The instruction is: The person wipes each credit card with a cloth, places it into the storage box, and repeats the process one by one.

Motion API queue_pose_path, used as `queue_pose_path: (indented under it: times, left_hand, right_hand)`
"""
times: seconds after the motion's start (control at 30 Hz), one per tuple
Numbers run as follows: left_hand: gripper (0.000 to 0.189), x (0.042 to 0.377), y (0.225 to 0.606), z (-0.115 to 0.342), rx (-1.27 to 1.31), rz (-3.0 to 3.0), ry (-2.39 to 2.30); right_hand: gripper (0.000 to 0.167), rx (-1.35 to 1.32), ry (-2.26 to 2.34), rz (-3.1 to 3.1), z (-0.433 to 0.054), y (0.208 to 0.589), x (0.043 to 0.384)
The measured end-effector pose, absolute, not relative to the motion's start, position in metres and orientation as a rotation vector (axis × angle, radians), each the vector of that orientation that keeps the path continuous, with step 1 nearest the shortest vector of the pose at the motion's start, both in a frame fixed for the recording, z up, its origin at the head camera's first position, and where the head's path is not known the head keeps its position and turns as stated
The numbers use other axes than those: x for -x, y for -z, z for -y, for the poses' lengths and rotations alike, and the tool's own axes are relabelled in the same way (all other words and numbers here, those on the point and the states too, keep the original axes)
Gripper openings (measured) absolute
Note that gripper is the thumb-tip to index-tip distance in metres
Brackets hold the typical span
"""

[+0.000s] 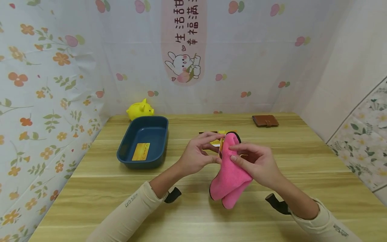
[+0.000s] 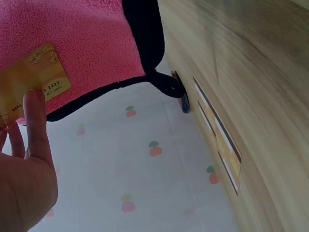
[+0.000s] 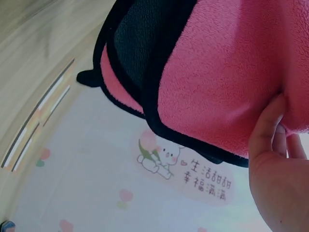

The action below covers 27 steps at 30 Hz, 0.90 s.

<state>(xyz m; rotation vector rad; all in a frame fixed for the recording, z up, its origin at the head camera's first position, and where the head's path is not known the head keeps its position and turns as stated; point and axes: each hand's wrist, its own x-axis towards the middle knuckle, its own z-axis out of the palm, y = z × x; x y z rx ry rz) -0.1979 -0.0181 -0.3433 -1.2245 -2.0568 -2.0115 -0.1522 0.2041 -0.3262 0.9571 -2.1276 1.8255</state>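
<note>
My left hand [image 1: 199, 153] pinches a yellow card [image 2: 36, 72] by its edge, thumb below and fingers stretched above, against a pink cloth [image 1: 231, 174]. My right hand [image 1: 261, 164] pinches that cloth between thumb and forefinger, bunching it into folds. Both hands and the cloth are right of the blue tray [image 1: 140, 164], with the cloth's lower corners drooping toward me, nearer than the tray.

From my head I catch only a sliver of the card; my left wrist shows its raised numbers and a black loop [image 2: 169, 87] at the cloth's corner. My right wrist shows the cloth's dark reverse side, hidden from above. More cards [image 2: 229, 152] lie flat on the table [image 1: 193, 218], right of the tray.

Another yellow card [image 1: 141, 152] lies inside the tray, and a yellow piggy bank [image 1: 140, 110] is just behind it. A brown wallet [image 1: 265, 120] lies well to the tray's right, near the table's far edge. Wood stretches between the tray and my left hand, and in front of the tray toward me.
</note>
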Motion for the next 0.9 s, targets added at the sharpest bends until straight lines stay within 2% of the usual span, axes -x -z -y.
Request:
queue_pose_path:
  times: [0.23, 0.4, 0.57, 0.9]
  left_hand:
    - [0.070, 0.1968, 0.3459, 0.0193, 1.248, 2.078, 1.988]
    - [0.062, 0.1984, 0.3466, 0.0209, 1.223, 2.126, 1.989]
    - [0.064, 0.2004, 0.3459, 0.0237, 1.174, 2.194, 2.035]
    - [0.059, 0.1962, 0.3425, 0.0240, 1.094, 2.297, 2.116]
  right_hand:
    - [0.025, -1.012, -1.735, 2.095, -0.2012, 0.3283, 0.1544]
    - [0.031, -1.161, -1.603, 2.004, -0.1984, 0.3296, 0.1576]
    - [0.032, -1.268, -1.562, 1.921, -0.1964, 0.3301, 0.1596]
    - [0.035, -1.184, -1.483, 2.001, -0.1961, 0.3323, 0.1601]
